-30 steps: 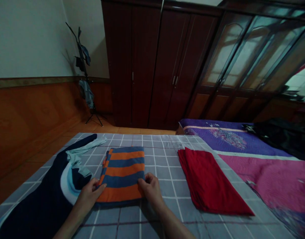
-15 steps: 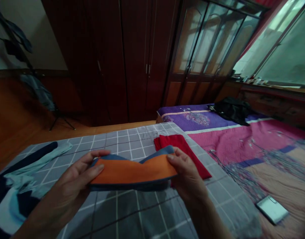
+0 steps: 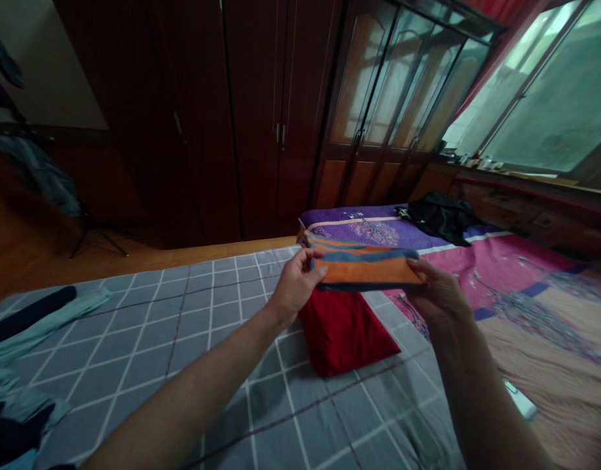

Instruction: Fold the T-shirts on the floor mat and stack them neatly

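Both hands hold a folded orange and grey-blue striped piece of clothing (image 3: 366, 271) in the air, one at each end. My left hand (image 3: 298, 281) pinches its left end between thumb and fingers. At the opposite end, my right hand (image 3: 438, 287) grips it with the thumb in front. Below and behind the striped garment lies a folded red cloth (image 3: 344, 336) on the grey checked bed cover (image 3: 222, 365); its far part is hidden by the held garment.
Dark and pale green clothes (image 3: 40, 320) lie loose at the left. A bed with a pink and purple spread (image 3: 496, 261) adjoins on the right, bearing a black garment (image 3: 438, 215) and a white device (image 3: 520, 399). Dark wardrobes (image 3: 261, 176) line the back.
My hands have carried the striped garment to the right and farther away, from in front of the red cloth to above its far end. The view has turned slightly right.
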A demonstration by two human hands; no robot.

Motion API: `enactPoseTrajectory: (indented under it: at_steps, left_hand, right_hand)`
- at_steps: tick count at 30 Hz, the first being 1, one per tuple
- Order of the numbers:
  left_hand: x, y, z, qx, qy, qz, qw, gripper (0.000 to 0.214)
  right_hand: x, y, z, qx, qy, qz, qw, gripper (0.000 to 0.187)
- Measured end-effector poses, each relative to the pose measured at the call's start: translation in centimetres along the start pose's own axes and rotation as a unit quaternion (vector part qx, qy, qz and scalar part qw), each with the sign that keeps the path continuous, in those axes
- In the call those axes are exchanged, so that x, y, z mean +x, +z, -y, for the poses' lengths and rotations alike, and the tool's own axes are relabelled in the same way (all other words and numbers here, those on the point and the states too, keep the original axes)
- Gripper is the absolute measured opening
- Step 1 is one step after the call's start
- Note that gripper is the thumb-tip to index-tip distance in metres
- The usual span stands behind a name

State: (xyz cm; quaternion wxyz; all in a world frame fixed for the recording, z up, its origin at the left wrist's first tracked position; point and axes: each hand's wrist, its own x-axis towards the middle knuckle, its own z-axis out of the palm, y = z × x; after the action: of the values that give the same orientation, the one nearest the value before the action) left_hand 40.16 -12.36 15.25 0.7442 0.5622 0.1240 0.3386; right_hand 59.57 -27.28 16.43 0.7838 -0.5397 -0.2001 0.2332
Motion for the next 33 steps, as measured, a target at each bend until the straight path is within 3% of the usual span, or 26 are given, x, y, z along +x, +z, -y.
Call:
enactPoseTrajectory:
  at_steps: [4, 7, 9, 15, 20, 27, 29, 30, 33]
  left_hand:
    - [-3.7, -0.5, 8.5, 0.206, -0.077, -0.005, 0.975, 0.028]
    - [-5.7, -1.1, 12.5, 0.254, -0.136, -0.004, 0.958, 0.029]
    - [-5.9, -1.2, 12.8, 0.257, -0.139, 0.001, 0.956, 0.029]
    - [-5.6, -0.4, 10.3, 0.224, -0.129, 0.039, 0.965, 0.03]
    - [-6.7, -0.5, 11.5, 0.251, -0.175, 0.079, 0.949, 0.037]
    - [-7.5, -1.0, 12.4, 0.275, -0.158, 0.088, 0.944, 0.04]
    - [-7.8, -1.4, 12.5, 0.298, -0.151, 0.096, 0.938, 0.041]
    - [-8.0, -1.6, 12.4, 0.312, -0.142, 0.102, 0.934, 0.042]
    - [-8.4, -2.0, 11.6, 0.385, -0.099, 0.141, 0.907, 0.039]
  right_hand:
    - [-2.3, -5.3, -7.9, -0.026, 0.187, -0.028, 0.982, 0.02]
    - [-3.8, -7.3, -11.7, -0.057, 0.218, -0.042, 0.973, 0.013]
    - [-4.0, -7.7, -12.1, -0.062, 0.209, -0.05, 0.975, 0.014]
    - [-3.5, -8.0, -10.2, -0.082, 0.157, -0.087, 0.98, 0.023]
    - [-4.1, -9.3, -11.8, -0.12, 0.18, -0.156, 0.964, 0.026]
    - [-4.5, -10.4, -12.6, -0.242, 0.148, -0.17, 0.944, 0.034]
    - [-4.5, -10.5, -12.6, -0.339, 0.134, -0.168, 0.916, 0.035]
    - [-4.5, -10.5, -12.5, -0.411, 0.118, -0.169, 0.888, 0.037]
    - [-4.0, -9.3, -12.4, -0.622, 0.01, -0.171, 0.764, 0.049]
